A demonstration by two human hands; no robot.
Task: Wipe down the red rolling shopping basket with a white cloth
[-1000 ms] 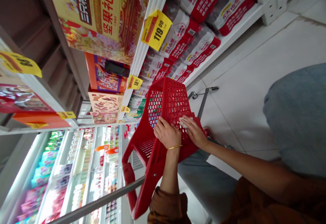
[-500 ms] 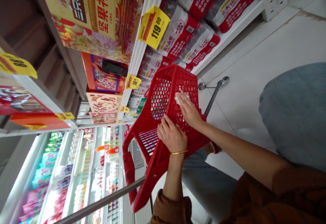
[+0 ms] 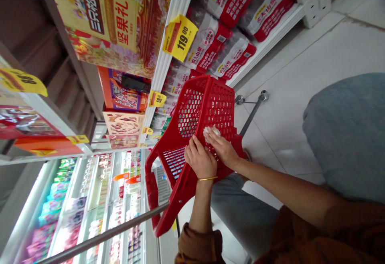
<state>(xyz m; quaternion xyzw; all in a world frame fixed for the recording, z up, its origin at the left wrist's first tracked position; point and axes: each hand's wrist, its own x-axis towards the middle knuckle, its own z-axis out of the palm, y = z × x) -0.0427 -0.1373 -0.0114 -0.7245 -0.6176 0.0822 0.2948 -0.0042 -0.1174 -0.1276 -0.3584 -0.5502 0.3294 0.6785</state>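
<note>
A red plastic shopping basket cart with lattice walls lies in front of me, its long metal pole running toward the lower left. My left hand, with a gold bangle at the wrist, is closed over the cart's rim. Beside it, my right hand presses a crumpled white cloth or tissue against the perforated red wall. Its fingers lie over the cloth, which shows past the fingertips.
The view is tilted sideways. Shelving with packs of red-labelled water bottles and gift boxes borders the cart. A lit display of goods stands at lower left. Wheels extend over the tiled floor, near my knee.
My right hand and the white cloth have slid down the cart wall, closer to my left hand. My left hand keeps its hold on the rim. The view has shifted slightly.
</note>
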